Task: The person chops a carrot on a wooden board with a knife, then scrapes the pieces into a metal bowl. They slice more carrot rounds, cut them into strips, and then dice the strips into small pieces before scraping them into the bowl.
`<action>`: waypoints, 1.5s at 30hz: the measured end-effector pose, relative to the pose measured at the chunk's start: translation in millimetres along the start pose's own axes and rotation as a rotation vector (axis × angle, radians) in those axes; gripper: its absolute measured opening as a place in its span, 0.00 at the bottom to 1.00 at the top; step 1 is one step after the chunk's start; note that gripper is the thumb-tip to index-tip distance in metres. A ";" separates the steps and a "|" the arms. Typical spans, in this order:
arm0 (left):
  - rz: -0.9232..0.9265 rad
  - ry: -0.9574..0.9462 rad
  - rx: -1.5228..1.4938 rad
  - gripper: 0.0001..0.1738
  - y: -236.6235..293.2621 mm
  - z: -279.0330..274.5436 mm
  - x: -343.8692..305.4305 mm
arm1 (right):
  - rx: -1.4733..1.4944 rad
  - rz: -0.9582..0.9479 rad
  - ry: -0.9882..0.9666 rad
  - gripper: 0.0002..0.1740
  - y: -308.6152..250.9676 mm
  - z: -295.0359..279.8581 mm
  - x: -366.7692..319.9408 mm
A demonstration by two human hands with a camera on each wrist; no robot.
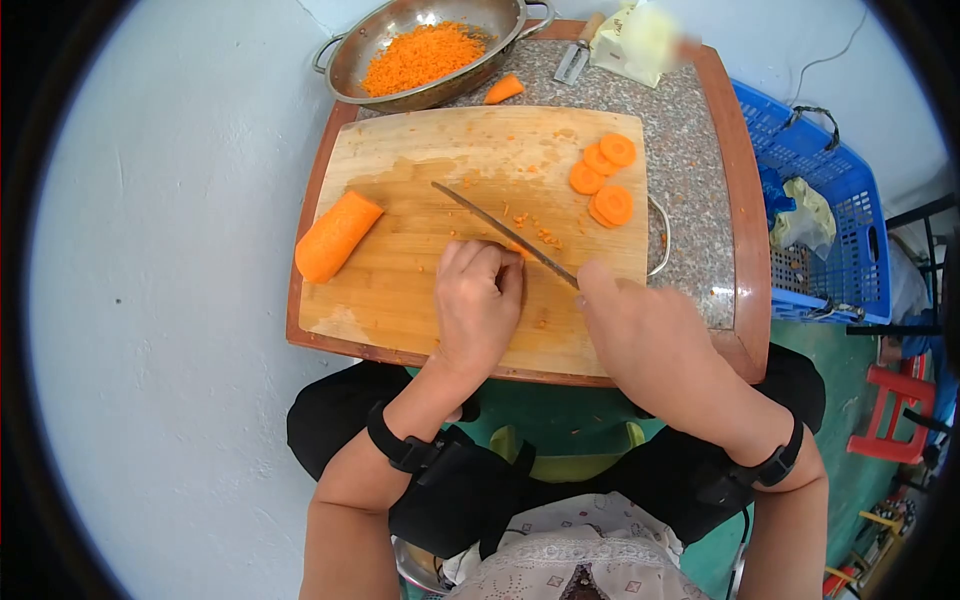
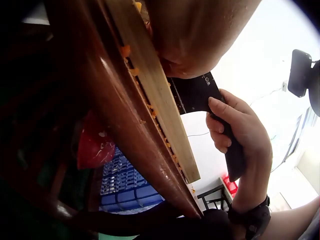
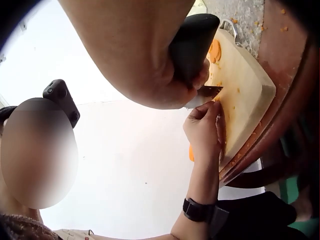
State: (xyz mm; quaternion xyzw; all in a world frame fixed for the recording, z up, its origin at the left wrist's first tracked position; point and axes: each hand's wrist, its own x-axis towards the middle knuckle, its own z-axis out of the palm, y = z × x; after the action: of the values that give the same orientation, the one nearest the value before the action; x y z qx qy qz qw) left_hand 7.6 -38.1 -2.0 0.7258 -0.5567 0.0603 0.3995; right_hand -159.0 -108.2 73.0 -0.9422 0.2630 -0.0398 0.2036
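Observation:
My right hand [image 1: 645, 335] grips the black handle [image 2: 233, 152] of a broad-bladed kitchen knife [image 1: 480, 215]. The blade slants over the middle of the wooden cutting board [image 1: 400, 310]. My left hand [image 1: 478, 300], fingers curled, holds a small carrot piece [image 1: 518, 250] against the board right beside the blade; the fingers hide most of that piece. Fine carrot bits [image 1: 548, 238] are scattered by the knife. A thick length of carrot [image 1: 338, 237] lies on the board's left side. Several round carrot slices [image 1: 612, 205] sit at its upper right.
Behind the board stands a metal two-handled pan [image 1: 345, 75] of grated carrot [image 1: 425, 58]. A carrot stub [image 1: 504, 89], a flat metal grater [image 1: 572, 62] and a plastic bag [image 1: 630, 45] lie nearby. Right of the table are a blue basket [image 1: 870, 225] and a red stool [image 1: 885, 440].

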 end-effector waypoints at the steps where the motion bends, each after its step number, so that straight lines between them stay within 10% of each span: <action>1: 0.003 -0.002 0.005 0.05 0.4 -0.3 0.5 | -0.011 -0.014 -0.001 0.09 0.4 1.5 -1.1; 45: 0.036 -0.005 -0.046 0.05 -0.3 -4.2 -8.1 | 0.068 0.006 0.025 0.09 6.6 2.1 5.9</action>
State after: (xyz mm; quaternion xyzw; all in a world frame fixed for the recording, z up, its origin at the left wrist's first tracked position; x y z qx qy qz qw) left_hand 6.3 -29.2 -3.7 0.7066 -0.5718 0.0529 0.4136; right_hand -156.7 -115.6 68.2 -0.9334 0.2669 -0.0599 0.2323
